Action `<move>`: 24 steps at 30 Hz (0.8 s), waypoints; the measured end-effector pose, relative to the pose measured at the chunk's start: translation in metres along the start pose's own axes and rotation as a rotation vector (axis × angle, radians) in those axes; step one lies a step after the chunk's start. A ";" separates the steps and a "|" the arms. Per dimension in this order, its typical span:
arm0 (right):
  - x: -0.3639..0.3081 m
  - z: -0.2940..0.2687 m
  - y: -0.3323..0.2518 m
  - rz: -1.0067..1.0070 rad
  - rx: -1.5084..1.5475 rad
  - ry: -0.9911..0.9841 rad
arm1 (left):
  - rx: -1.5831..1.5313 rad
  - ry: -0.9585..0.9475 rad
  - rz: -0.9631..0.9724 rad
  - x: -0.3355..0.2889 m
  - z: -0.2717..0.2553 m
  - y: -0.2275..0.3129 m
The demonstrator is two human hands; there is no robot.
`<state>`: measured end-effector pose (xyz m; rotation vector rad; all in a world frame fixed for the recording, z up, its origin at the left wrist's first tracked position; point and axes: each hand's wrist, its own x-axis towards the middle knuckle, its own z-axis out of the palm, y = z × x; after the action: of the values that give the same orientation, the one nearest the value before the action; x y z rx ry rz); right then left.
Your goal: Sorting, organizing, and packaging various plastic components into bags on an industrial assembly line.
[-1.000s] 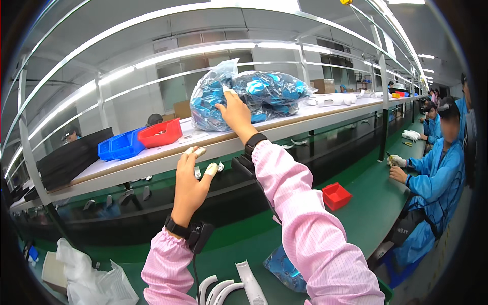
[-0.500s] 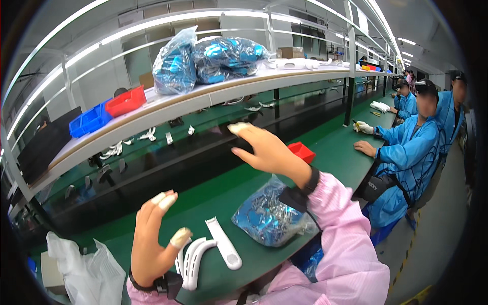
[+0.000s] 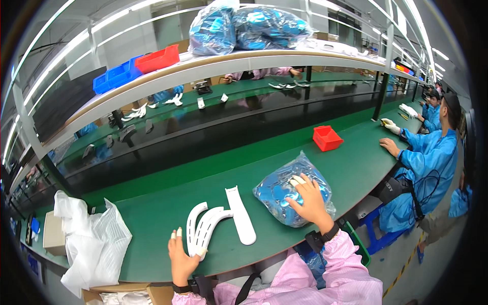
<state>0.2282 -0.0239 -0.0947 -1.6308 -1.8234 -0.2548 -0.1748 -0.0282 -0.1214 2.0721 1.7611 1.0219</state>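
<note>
My right hand rests on a clear plastic bag of shiny blue pieces, fingers spread, not closed round it. At the near edge of the table, my left hand is open, with its thumb at the lower ends of the white curved slotted parts. Whether the thumb touches them I cannot tell. Pale coverings wrap several fingertips on both hands. Between the hands lies a straight white plastic piece with a rounded near end and a notched far end.
White foam wrapping and a beige box stand at the left. A red bin sits beyond the bag. Overhead, a shelf carries blue and red bins and bagged blue pieces. Co-workers in blue sit along the right.
My right hand has come down from over the far part of the table onto the bag. The left hand has lowered beside the curved parts. The whole view has shifted.
</note>
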 end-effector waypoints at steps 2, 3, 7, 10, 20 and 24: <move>0.001 0.001 -0.003 0.003 0.011 0.017 | -0.051 -0.062 0.036 -0.001 0.010 -0.002; 0.003 0.001 -0.005 -0.008 0.024 0.006 | -0.074 -0.024 0.039 -0.002 0.021 0.002; -0.005 0.002 -0.029 0.066 0.005 0.152 | -0.006 0.126 -0.037 -0.005 0.055 0.012; -0.026 0.024 -0.079 -0.039 0.411 0.141 | -0.018 0.272 -0.134 0.001 0.069 0.032; -0.048 0.090 -0.113 -0.063 0.278 -0.156 | -0.125 0.175 -0.198 -0.015 0.073 0.048; -0.054 0.089 -0.130 0.194 0.574 -0.151 | -0.221 0.188 -0.180 -0.018 0.077 0.051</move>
<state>0.0756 -0.0444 -0.1576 -1.4178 -1.6246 0.4510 -0.0872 -0.0379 -0.1543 1.7005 1.7890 1.3245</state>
